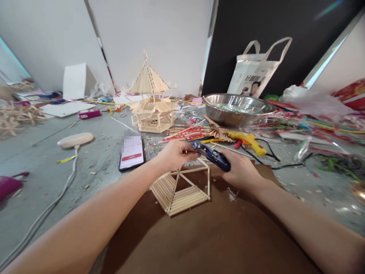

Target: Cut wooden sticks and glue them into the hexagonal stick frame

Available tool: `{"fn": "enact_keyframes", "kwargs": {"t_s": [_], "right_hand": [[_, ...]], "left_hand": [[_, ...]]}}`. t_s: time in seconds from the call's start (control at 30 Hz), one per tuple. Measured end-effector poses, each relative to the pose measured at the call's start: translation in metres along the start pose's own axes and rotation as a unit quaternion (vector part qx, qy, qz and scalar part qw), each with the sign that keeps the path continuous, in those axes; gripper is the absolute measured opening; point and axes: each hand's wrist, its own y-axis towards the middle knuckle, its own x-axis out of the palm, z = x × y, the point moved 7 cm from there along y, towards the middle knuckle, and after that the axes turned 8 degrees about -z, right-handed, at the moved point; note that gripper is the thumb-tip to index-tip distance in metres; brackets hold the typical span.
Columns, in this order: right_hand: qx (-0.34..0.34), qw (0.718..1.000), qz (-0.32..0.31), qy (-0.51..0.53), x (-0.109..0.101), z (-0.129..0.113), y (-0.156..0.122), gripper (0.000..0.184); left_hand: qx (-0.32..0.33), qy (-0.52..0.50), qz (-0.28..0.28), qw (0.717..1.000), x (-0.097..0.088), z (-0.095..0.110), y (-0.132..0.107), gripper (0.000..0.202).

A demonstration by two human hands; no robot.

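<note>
My right hand (239,169) is closed around a dark blue hand tool (212,155), which looks like cutters or pliers; its jaws are not clear. The fingers of my left hand (176,154) are pinched together at the far end of that tool, and whatever they hold is too small to make out. Beneath both hands lies a flat polygonal frame of thin wooden sticks (186,199). Two of its wedge sections are filled with sticks laid side by side; other sections show only the outline. Brown paper (196,239) lies under the frame.
Behind stands a stick pavilion model (149,85). A phone (132,154) lies left of my hands, a yellow glue gun (249,141) to the right. Farther back are a steel bowl (239,120) and a white tote bag (252,76). A white cable (70,180) crosses the left side.
</note>
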Motion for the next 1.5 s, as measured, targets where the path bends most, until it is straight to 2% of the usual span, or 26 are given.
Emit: {"fn": "enact_keyframes", "kwargs": {"t_s": [0.17, 0.27, 0.43, 0.53, 0.6, 0.73, 1.0, 1.5], "right_hand": [[0.044, 0.998, -0.002, -0.035, 0.001, 0.009, 0.002, 0.023], [0.090, 0.993, 0.013, -0.075, -0.001, 0.019, 0.004, 0.027], [0.118, 0.986, 0.038, -0.110, -0.003, 0.031, 0.007, 0.041], [0.113, 0.985, 0.041, -0.126, 0.000, 0.034, 0.008, 0.044], [0.101, 0.985, 0.034, -0.136, 0.004, 0.034, 0.009, 0.043], [0.078, 0.986, 0.025, -0.143, 0.008, 0.033, 0.011, 0.044], [0.073, 0.985, 0.007, -0.158, 0.016, 0.041, 0.016, 0.065], [0.056, 0.986, 0.011, -0.159, 0.019, 0.041, 0.018, 0.066]], "left_hand": [[-0.047, -0.018, -0.030, 0.998, 0.003, -0.002, 0.000, 0.023], [-0.095, -0.006, -0.071, 0.993, 0.004, -0.009, -0.002, 0.025], [-0.135, 0.032, -0.192, 0.972, 0.010, -0.021, -0.009, 0.021], [-0.125, 0.039, -0.274, 0.953, 0.020, -0.023, -0.014, 0.019], [-0.108, 0.045, -0.304, 0.945, 0.025, -0.021, -0.015, 0.020], [-0.094, 0.063, -0.326, 0.939, 0.032, -0.018, -0.016, 0.020], [-0.095, 0.119, -0.362, 0.920, 0.040, -0.015, -0.019, 0.021], [-0.148, 0.101, -0.387, 0.904, 0.043, -0.016, -0.023, 0.024]]}}
